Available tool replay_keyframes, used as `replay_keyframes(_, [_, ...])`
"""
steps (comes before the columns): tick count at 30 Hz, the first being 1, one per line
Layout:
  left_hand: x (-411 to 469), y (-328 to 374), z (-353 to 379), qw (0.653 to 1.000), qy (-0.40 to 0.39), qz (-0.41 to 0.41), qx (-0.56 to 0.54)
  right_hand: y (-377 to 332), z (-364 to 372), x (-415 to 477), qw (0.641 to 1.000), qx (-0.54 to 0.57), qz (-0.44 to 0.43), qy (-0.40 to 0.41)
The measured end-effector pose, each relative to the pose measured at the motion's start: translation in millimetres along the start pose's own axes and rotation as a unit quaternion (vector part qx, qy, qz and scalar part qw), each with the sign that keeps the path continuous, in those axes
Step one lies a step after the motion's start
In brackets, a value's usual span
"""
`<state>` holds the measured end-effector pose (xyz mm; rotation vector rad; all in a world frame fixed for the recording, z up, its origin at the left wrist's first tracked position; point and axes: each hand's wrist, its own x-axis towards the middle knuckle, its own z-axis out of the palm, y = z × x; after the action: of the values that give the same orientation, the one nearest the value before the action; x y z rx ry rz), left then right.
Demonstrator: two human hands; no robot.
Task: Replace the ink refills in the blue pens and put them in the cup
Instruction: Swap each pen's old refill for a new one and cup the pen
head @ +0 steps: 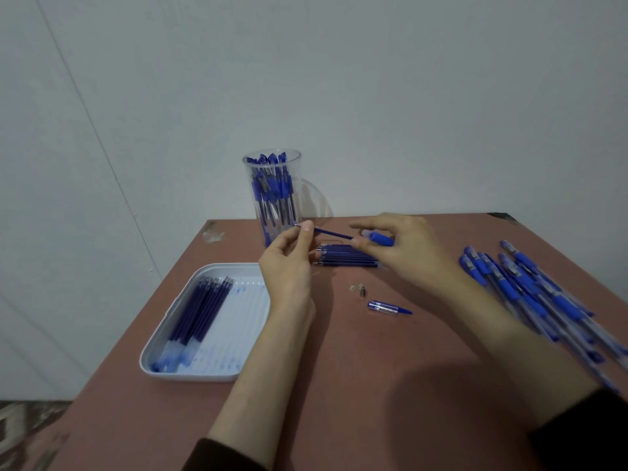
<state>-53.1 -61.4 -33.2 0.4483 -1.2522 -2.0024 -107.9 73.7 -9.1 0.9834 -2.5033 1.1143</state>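
Worktop (pixel 356 368): reddish-brown, standing against the wall, chipping at its far-left corner.
Wall (pixel 373 79): pale, running behind.
Tray (pixel 244 311): white, blue-smeared, lying left.
Floor (pixel 27 430): patterned, showing lower left.

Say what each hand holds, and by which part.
The left hand pinches the refill near its metal tip; the right hand holds the pen barrel near its blue grip.

Left hand (pixel 285 263) pinches refill (pixel 331 233); right hand (pixel 404 249) grips pen barrel (pixel 380 239).
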Motion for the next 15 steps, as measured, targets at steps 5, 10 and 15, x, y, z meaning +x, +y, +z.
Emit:
replay_keyframes(5, [0.8,1.7,-1.6,1.000,0.010,-0.022,0.000,-3.4,5.2,20.4,0.997,0.042,0.035,-0.049])
replay_keyframes(10, [2.2,2.7,-2.8,0.997,0.031,-0.066,-0.003,29.9,14.0,50.0,0.992,-0.081,0.094,-0.029])
replay_keyframes(15, [3.1,2.3,-2.8,0.996,0.028,-0.088,-0.009,50.4,22.0,60.4,0.978,-0.132,0.131,-0.092])
